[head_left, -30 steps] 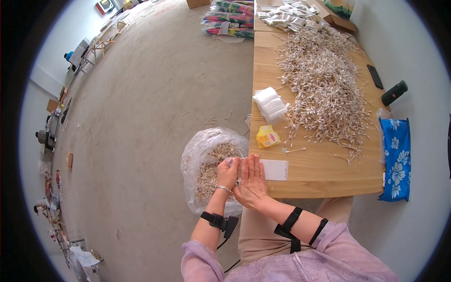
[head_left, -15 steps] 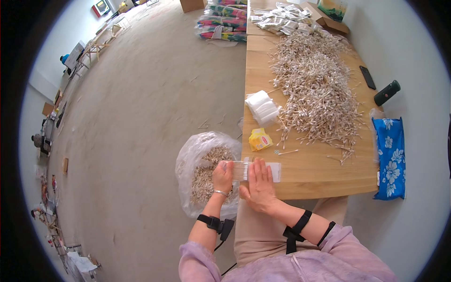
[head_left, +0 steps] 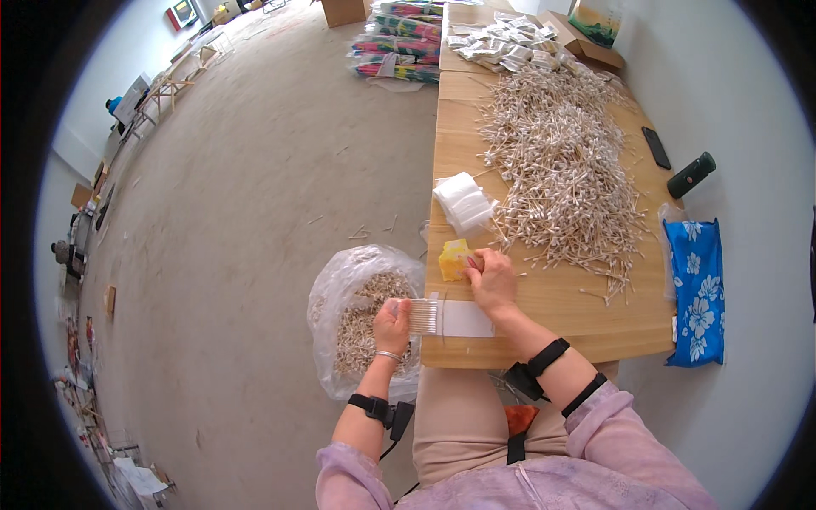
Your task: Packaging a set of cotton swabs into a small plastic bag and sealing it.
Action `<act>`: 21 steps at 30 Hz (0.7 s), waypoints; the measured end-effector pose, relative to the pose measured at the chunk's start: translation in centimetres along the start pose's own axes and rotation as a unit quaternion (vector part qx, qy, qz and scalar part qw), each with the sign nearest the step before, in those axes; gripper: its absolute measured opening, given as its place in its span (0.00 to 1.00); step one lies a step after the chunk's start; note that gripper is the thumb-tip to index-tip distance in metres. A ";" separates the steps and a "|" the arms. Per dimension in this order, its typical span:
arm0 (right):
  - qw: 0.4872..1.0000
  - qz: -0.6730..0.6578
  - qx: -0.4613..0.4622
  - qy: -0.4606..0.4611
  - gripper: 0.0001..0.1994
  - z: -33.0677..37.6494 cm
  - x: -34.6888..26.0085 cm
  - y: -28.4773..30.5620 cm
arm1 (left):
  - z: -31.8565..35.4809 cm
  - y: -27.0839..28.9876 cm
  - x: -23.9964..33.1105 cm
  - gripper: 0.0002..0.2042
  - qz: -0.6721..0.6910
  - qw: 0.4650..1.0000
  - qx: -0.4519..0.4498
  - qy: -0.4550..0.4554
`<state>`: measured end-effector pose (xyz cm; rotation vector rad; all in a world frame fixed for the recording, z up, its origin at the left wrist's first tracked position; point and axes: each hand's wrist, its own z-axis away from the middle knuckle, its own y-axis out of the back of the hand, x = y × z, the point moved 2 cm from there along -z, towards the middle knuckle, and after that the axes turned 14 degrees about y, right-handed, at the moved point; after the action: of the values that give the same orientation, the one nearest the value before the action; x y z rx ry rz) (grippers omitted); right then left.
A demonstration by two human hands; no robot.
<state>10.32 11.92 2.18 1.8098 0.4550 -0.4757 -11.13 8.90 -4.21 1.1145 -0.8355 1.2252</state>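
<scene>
Right hand (head_left: 495, 279) now off white strip (head_left: 467, 320), fingertips at yellow cards (head_left: 453, 262); pinch unclear. Left fingers (head_left: 393, 321) closed on swab row (head_left: 423, 317) at table's (head_left: 578, 327) left edge, long axis left-right, pointing toward strip.

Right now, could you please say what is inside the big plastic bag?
The bag holds loose cotton swabs; anything beneath them or behind the left hand is covered.
</scene>
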 end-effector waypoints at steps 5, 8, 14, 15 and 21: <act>0.994 -0.094 0.016 -0.057 0.08 0.0 0.9 0.8 | -0.2 0.3 -0.4 0.17 -0.022 1.000 -0.001 0.001; 0.975 -0.197 0.032 -0.098 0.09 0.5 0.8 2.1 | 0.1 0.3 0.2 0.18 -0.074 0.997 0.027 -0.013; 0.836 -0.467 -0.134 -0.256 0.10 4.3 -2.4 1.6 | -0.3 0.2 -0.8 0.18 -0.018 1.000 0.009 -0.004; 0.832 -0.463 -0.147 -0.269 0.10 4.8 -2.7 1.3 | -0.3 0.0 -0.6 0.18 -0.018 1.000 0.008 -0.005; 0.836 -0.440 -0.160 -0.285 0.11 5.7 -4.0 0.0 | -0.4 0.1 -0.7 0.18 -0.031 0.999 0.013 0.001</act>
<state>6.44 6.14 2.79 0.9654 0.8727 -1.4330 -11.39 9.02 -4.98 1.1514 -0.7803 1.1882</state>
